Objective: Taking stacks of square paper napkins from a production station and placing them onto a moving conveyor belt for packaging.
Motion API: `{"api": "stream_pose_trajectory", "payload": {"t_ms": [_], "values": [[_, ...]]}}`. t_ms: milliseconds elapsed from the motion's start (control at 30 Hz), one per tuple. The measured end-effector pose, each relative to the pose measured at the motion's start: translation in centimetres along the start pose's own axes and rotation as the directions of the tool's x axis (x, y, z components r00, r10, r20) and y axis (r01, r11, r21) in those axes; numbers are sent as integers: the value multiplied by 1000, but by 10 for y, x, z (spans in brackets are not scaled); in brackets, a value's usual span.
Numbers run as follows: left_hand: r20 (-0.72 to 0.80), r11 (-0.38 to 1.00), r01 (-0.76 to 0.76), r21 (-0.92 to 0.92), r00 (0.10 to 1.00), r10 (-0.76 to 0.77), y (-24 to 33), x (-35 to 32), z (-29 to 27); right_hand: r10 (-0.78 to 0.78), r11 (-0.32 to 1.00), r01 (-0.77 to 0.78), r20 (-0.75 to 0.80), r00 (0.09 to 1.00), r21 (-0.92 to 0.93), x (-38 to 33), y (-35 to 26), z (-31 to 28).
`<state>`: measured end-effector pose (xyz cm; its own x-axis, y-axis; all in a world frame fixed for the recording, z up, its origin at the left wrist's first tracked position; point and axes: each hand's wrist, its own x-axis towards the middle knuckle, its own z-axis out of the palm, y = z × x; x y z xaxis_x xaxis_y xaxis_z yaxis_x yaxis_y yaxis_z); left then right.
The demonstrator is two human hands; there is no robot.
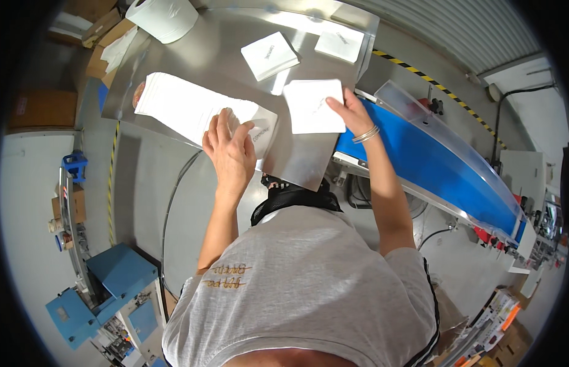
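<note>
My right hand [353, 113] grips a stack of white square paper pieces [309, 113] by its right edge, the thumb on top. A small print shows on its upper face. To its left lies a long, slanting row of white paper pieces [180, 101], fanned across the metal table. My left hand [228, 147] rests on the near right end of that row, fingers apart and slightly bent. Farther back on the table are two more white stacks: one in the middle [269, 55] and one at the right [339, 43].
The metal table [205, 52] carries a large white paper roll [163, 18] at its far left. A blue conveyor belt [419, 156] with a transparent guard runs off to the right. Cardboard boxes [43, 110] stand at the left, and a cable [168, 208] crosses the floor.
</note>
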<state>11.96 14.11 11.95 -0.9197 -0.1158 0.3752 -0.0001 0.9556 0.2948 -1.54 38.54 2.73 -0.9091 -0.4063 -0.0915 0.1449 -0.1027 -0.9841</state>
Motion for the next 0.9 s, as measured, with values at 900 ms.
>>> {"api": "stream_pose_trajectory", "payload": {"t_ms": [900], "values": [[-14,1000,15,10,1000,-15,-3,0,0,432,872,-439,-82,898,-216,-9,-24,-18]]}}
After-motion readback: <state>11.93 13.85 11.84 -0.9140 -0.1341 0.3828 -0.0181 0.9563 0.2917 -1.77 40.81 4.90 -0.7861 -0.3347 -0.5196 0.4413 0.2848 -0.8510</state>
